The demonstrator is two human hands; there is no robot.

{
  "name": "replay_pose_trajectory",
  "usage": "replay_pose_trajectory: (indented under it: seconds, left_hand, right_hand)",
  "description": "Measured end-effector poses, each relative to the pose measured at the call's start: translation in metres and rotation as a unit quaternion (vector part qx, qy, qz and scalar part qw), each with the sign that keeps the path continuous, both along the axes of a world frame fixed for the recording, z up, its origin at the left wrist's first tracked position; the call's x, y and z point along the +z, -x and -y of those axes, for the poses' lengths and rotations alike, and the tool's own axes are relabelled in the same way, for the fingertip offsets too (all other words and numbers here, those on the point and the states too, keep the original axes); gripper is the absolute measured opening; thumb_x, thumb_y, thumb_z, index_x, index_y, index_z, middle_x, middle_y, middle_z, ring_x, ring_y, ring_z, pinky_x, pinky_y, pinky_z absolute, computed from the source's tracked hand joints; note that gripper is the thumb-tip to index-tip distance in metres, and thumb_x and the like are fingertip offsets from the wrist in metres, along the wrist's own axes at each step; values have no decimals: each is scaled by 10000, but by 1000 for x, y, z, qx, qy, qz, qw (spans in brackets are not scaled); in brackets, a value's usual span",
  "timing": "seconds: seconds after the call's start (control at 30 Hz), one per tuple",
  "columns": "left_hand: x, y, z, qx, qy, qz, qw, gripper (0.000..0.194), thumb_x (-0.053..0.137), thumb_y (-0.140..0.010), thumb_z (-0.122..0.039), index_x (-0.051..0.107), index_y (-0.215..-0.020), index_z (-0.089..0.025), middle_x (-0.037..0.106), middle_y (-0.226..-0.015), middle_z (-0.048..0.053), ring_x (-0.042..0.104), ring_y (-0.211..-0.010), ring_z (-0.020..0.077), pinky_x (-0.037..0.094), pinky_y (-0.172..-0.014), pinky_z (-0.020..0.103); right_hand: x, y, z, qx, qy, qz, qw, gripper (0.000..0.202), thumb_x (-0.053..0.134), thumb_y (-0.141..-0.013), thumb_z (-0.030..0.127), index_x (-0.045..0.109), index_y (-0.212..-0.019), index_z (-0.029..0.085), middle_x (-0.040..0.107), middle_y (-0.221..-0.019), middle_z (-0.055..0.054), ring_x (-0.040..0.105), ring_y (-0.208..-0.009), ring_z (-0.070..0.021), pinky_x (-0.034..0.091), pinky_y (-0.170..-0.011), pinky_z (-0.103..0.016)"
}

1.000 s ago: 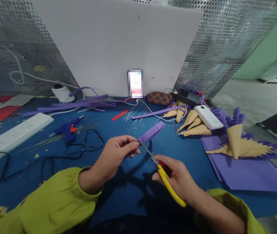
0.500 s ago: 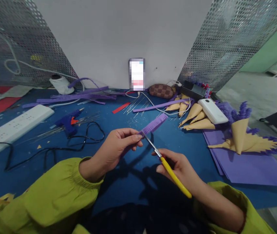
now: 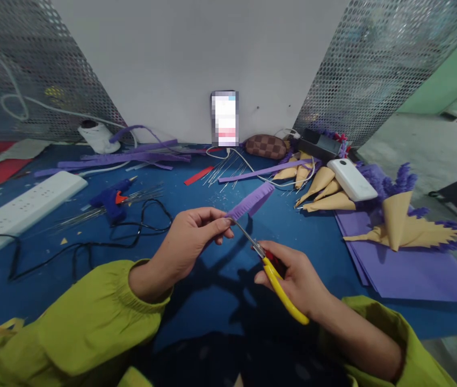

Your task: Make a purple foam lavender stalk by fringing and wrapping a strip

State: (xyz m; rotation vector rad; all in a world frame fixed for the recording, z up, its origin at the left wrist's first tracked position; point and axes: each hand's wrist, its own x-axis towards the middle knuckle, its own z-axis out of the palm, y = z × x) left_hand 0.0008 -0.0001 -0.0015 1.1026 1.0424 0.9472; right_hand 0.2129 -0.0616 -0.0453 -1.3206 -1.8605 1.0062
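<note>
Between thumb and fingers, my left hand (image 3: 198, 234) pinches the near end of a purple paper strip (image 3: 251, 202), whose far part slants up to the right above the table. Fine cuts show along one edge of the strip. My right hand (image 3: 292, 277) is wrapped around scissors (image 3: 282, 293) with yellow and red handles. Their metal blades point up and left and meet the strip close to my left fingertips. How far apart the blades are is hard to make out.
A white power strip (image 3: 27, 212) and a blue glue gun (image 3: 111, 204) with a black cord lie left. A phone (image 3: 225, 119) leans on the wall. At right are a white power bank (image 3: 352, 180), paper-wrapped purple flowers (image 3: 398, 220) and purple sheets (image 3: 425, 279).
The scissors' yellow handle has shifted slightly left and a red handle now shows beside it. The strip in my left hand has moved slightly up and left. The view has shifted a little.
</note>
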Motion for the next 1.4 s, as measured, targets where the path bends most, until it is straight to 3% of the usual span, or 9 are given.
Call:
replay_pose_trajectory:
  seconds: [0.2,0.5,0.8,1.4]
  left_hand:
    - [0,0,-1,-4,6,5,1000,115,752,-760,-244,702,-712,-153,681,-621,-1,533,-557,75,411,-539,188]
    - [-1,-1,0,-10,20,13,1000,109,761,-743,-235,706,-707,-148,679,-606,2,540,-552,76,411,-523,181]
    - [-2,-1,0,-18,34,22,999,111,775,-738,-245,711,-708,-160,679,-611,-2,542,-557,75,410,-521,178]
    - [0,-1,-1,-23,30,-3,999,138,715,-796,-274,707,-714,-163,674,-648,0,522,-551,68,393,-535,181]
  right_hand:
    - [4,0,-1,3,11,-2,1000,329,702,-817,485,642,-914,177,453,-652,39,359,-599,-111,326,-558,-230]
    - [3,2,-1,4,8,3,1000,383,676,-826,510,648,-1006,174,509,-704,19,410,-632,-126,345,-584,-234]
    - [4,1,-1,12,31,-5,999,259,683,-834,427,613,-870,181,435,-654,44,349,-606,-110,314,-558,-227]
    - [2,2,-2,2,35,-30,999,254,708,-810,399,631,-885,168,432,-649,51,339,-604,-99,322,-549,-213]
